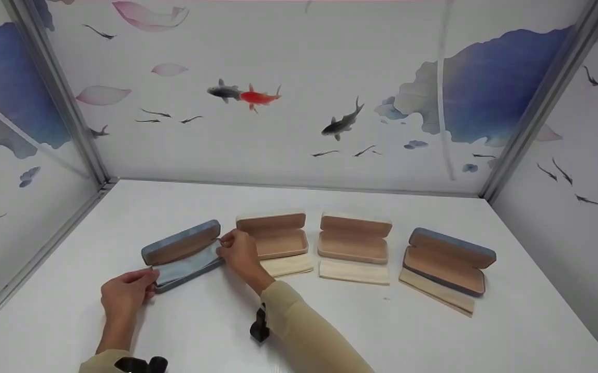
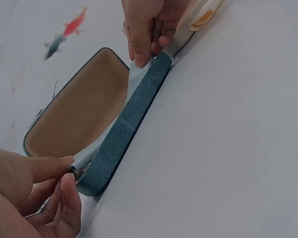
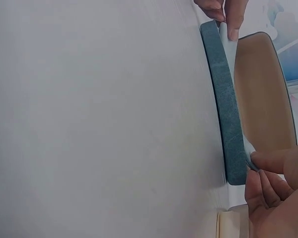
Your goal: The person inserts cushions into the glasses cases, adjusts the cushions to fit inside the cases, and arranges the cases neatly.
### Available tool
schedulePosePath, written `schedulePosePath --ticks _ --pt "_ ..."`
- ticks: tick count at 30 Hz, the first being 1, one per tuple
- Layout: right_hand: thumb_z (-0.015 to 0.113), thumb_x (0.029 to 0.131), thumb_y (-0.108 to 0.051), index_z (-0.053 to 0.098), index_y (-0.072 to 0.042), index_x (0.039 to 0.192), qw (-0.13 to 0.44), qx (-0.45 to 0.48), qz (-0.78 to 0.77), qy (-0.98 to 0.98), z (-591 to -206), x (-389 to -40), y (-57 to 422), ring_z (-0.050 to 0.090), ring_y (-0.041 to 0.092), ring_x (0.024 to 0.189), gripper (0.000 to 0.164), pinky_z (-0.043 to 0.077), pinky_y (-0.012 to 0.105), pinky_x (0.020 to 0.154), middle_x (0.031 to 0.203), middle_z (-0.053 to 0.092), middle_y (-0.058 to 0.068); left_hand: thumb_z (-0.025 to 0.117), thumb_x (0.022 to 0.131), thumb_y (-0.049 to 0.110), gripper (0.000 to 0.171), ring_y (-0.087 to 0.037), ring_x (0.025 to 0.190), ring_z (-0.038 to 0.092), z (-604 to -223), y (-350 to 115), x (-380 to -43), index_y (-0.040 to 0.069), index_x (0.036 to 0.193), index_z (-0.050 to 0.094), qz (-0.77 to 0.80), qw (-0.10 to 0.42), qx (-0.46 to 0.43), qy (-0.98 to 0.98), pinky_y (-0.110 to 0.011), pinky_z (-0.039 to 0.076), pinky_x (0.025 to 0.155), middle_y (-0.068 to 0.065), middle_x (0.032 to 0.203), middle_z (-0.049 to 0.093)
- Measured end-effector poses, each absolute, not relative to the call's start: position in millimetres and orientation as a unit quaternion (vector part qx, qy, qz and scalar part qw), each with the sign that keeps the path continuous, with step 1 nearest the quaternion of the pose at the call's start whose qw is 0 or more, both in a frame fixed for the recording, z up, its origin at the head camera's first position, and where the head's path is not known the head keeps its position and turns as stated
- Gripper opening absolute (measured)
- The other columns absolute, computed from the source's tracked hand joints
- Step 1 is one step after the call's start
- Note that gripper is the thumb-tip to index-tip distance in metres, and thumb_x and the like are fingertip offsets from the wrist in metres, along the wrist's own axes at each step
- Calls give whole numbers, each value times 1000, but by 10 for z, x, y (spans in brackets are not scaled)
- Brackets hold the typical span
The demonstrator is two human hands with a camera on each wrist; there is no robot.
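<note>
It looks like a little work booth (image 1: 589, 248): a flat white table (image 1: 433, 342), smooth white walls (image 1: 278, 160) with pictures of a red fish (image 1: 259, 97) and pink petals (image 1: 103, 95), and straight grey metal corner posts (image 1: 62, 88).

In the head view, the bottom of the blue case (image 1: 187, 278) is mostly covered by the blue cloth (image 1: 187, 263). Part of the nearest beige case (image 1: 282, 243) is hidden by the right hand (image 1: 240, 254). At lower left, the left sleeve (image 1: 101, 361) is cut off. A speck (image 1: 386, 298) low on the bench (image 1: 200, 331), right of middle, is too small to be told.
</note>
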State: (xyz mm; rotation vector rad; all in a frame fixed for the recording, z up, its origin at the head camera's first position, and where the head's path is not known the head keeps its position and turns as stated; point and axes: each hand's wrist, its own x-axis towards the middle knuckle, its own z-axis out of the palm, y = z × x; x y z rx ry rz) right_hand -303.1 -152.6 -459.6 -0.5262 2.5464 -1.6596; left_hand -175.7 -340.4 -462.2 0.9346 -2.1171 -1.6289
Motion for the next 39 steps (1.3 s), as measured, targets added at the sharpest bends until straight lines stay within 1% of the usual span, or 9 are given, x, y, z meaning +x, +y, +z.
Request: schedulePosePath --ticks 8,14,19,22,27,30,33,35,39 --pt "72 89 -2 70 -3 99 30 -162 -530 832 -4583 -3038 -1539 59 6 77 11 52 19 68 90 70 5 71 92 18 35 -6 56 60 -4605 -3432 -1744 -8 115 68 -545 152 331 -755 -20 48 52 9 65 67" --pt "68 95 -11 72 -5 97 11 -145 -524 839 -4490 -3073 -1517 58 6 72 8 50 19 63 85 69 2 56 101 24 45 -3 62 66 -4488 -3473 -1751 -10 131 57 -570 130 352 -731 -18 53 58 5 76 72" --pt "61 99 -20 73 -5 101 5 -149 -515 844 -4373 -3097 -1483 58 7 72 19 49 21 63 87 71 2 40 107 40 61 -4 70 69 -4392 -3452 -1728 -10 140 47 -565 97 360 -736 -19 57 65 -21 107 74" --pt "59 102 -29 73 -5 105 27 -155 -518 841 -4292 -3119 -1474 58 7 73 29 48 22 63 87 70 0 25 106 55 78 -21 88 72 -4327 -3433 -1749 -11 145 40 -546 53 352 -759 -23 59 69 -30 137 56" --pt "55 101 -45 70 -6 87 82 -152 -533 828 -4195 -3158 -1484 43 9 57 44 37 27 56 63 50 -5 8 96 73 106 -46 124 54 -4213 -3402 -1857 -18 150 17 -531 -18 318 -785 -33 61 78 -39 142 39" --pt "55 99 -52 67 -6 85 104 -134 -535 828 -4182 -3154 -1520 45 12 59 49 40 30 59 62 49 -2 9 93 76 113 -48 122 52 -4174 -3399 -1927 -21 150 9 -520 -41 297 -800 -38 61 81 -40 137 36" --pt "56 97 -56 70 -3 105 111 -116 -533 831 -4182 -3126 -1577 59 14 80 56 53 34 77 85 66 3 14 93 77 115 -48 118 53 -4162 -3419 -1964 -23 149 6 -510 -47 296 -806 -39 62 79 -41 135 36" --pt "57 96 -58 67 -1 115 114 -108 -536 829 -4181 -3108 -1613 61 15 90 61 54 36 84 97 67 5 19 93 77 116 -49 119 53 -4160 -3437 -1965 -23 149 3 -511 -49 298 -805 -38 62 77 -42 136 35" --pt "60 93 -59 62 -4 94 120 -101 -538 828 -4189 -3101 -1658 53 15 77 56 46 32 70 80 55 2 27 91 79 119 -49 121 54 -4177 -3453 -1948 -22 149 -2 -521 -55 297 -798 -36 62 76 -42 138 33"
